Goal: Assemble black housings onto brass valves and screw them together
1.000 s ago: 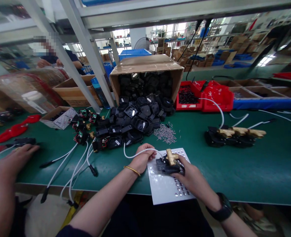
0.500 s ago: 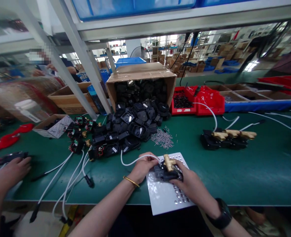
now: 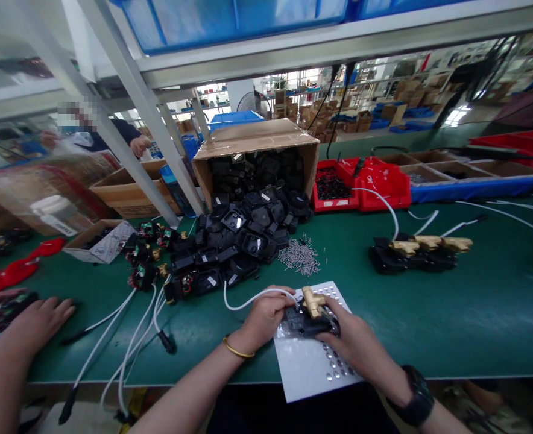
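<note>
Both my hands work on one small black part with a brass fitting [image 3: 312, 304] over a white perforated plate [image 3: 310, 361] at the bench's near edge. My left hand [image 3: 264, 316] pinches the part's left side, where a white cable [image 3: 248, 299] loops out. Fingers of my right hand [image 3: 352, 340] curl round the part's right side. A gold bangle sits on my left wrist, a black watch on my right.
A tipped cardboard box [image 3: 255, 141] spills black housings [image 3: 248, 229]. Loose pins [image 3: 299, 254] lie behind the plate. Finished cabled parts [image 3: 418, 252] sit at right, red bins [image 3: 361, 181] behind. A co-worker's hand [image 3: 31, 322] rests at left.
My hands stay on the part. The view has tilted up slightly. The co-worker's hand at left has shifted a little right along the bench.
</note>
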A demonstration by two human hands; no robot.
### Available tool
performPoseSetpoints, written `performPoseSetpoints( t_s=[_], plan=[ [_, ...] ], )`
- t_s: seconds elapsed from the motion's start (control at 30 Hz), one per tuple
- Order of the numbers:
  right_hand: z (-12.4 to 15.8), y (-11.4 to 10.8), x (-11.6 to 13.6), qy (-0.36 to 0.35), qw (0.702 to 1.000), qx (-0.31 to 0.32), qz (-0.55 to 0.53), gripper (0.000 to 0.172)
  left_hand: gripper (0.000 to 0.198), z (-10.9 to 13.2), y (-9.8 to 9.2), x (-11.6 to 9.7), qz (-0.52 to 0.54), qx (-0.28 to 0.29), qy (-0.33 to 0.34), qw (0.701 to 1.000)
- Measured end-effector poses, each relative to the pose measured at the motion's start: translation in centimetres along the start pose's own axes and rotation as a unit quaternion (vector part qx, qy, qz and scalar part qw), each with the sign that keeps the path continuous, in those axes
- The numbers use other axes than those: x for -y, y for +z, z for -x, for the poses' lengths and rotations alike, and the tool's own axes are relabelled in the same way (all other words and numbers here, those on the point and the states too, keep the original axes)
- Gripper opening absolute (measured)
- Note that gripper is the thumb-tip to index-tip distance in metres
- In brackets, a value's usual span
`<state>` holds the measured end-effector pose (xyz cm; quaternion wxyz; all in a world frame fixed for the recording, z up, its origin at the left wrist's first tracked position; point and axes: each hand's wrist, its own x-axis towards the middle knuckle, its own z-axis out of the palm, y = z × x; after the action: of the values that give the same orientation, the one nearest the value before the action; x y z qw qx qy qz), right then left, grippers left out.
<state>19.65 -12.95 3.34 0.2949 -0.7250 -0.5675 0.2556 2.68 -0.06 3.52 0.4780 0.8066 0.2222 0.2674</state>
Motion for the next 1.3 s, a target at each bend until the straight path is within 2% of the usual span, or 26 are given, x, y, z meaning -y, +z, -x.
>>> performPoseSetpoints(
  t_s=[0.1, 0.13, 0.2, 0.27, 0.3, 0.37, 0.5, 0.6, 0.67, 0.8, 0.87, 0.93, 1.0, 1.07, 1.17, 1.23, 1.3],
  plan=[
    [0.3, -0.5, -0.1, -0.022, 1.0, 0.001, -0.014, 0.063, 0.036, 0.9, -0.8, -0.5, -0.075, 0.04, 0.041, 0.996],
    [0.2, -1.1, -0.3, -0.034, 0.999, 0.003, -0.028, 0.064, 0.035, 1.0, -1.1, -0.6, -0.104, 0.03, 0.029, 0.994],
    [-0.8, -2.7, -0.7, -0.035, 0.998, -0.024, -0.048, 0.057, 0.031, 0.5, -1.6, -0.8, -0.156, -0.03, -0.038, 0.987],
    [-2.9, -4.6, -1.3, 0.023, 0.995, -0.092, -0.019, 0.038, 0.024, -1.0, -1.6, -0.6, -0.193, -0.095, -0.113, 0.97],
    [-4.3, -5.4, -1.6, 0.071, 0.989, -0.129, 0.021, 0.03, 0.02, -2.0, -1.5, -0.4, -0.206, -0.111, -0.14, 0.962],
    [-7.2, -6.4, -2.1, 0.127, 0.976, -0.157, 0.078, 0.024, 0.015, -4.3, -0.8, 0.0, -0.218, -0.12, -0.17, 0.954],
    [-11.4, -5.8, -2.6, 0.175, 0.962, -0.151, 0.143, 0.016, 0.008, -7.6, 1.2, 0.4, -0.221, -0.123, -0.194, 0.948],
    [-12.4, -4.8, -2.7, 0.174, 0.96, -0.145, 0.162, 0.007, 0.009, -8.2, 2.0, 0.5, -0.198, -0.118, -0.195, 0.953],
    [-12.4, -4.7, -2.7, 0.16, 0.964, -0.137, 0.159, 0.008, 0.014, -8.1, 1.9, 0.7, -0.173, -0.122, -0.19, 0.959],
    [-10.8, -5.4, -2.2, 0.108, 0.98, -0.12, 0.115, 0.007, 0.015, -6.2, 0.6, 0.8, -0.098, -0.152, -0.194, 0.964],
    [-8.8, -5.5, -1.7, 0.078, 0.987, -0.111, 0.082, 0.012, 0.013, -4.0, -0.1, 0.6, -0.046, -0.171, -0.208, 0.962],
    [-6.1, -4.9, -1.1, 0.056, 0.992, -0.109, 0.026, 0.02, 0.019, -1.1, -0.1, -0.1, 0.004, -0.177, -0.222, 0.959],
    [-3.3, -3.9, -0.4, 0.049, 0.989, -0.121, -0.064, 0.024, 0.022, 1.8, 0.6, -1.1, 0.054, -0.188, -0.234, 0.952],
    [-1.0, -2.5, 0.1, 0.071, 0.975, -0.144, -0.153, 0.026, 0.018, 4.3, 1.8, -2.3, 0.093, -0.222, -0.234, 0.942],
    [1.1, -0.8, 0.4, 0.14, 0.952, -0.175, -0.211, 0.031, 0.009, 6.3, 3.9, -3.4, 0.054, -0.259, -0.177, 0.948],
    [1.7, -0.1, 0.4, 0.166, 0.942, -0.189, -0.223, 0.033, 0.008, 6.7, 4.8, -3.6, -0.014, -0.236, -0.127, 0.963],
    [1.8, 0.3, 0.4, 0.161, 0.941, -0.201, -0.218, 0.032, 0.011, 6.6, 5.3, -3.4, -0.055, -0.201, -0.099, 0.973]
  ],
)
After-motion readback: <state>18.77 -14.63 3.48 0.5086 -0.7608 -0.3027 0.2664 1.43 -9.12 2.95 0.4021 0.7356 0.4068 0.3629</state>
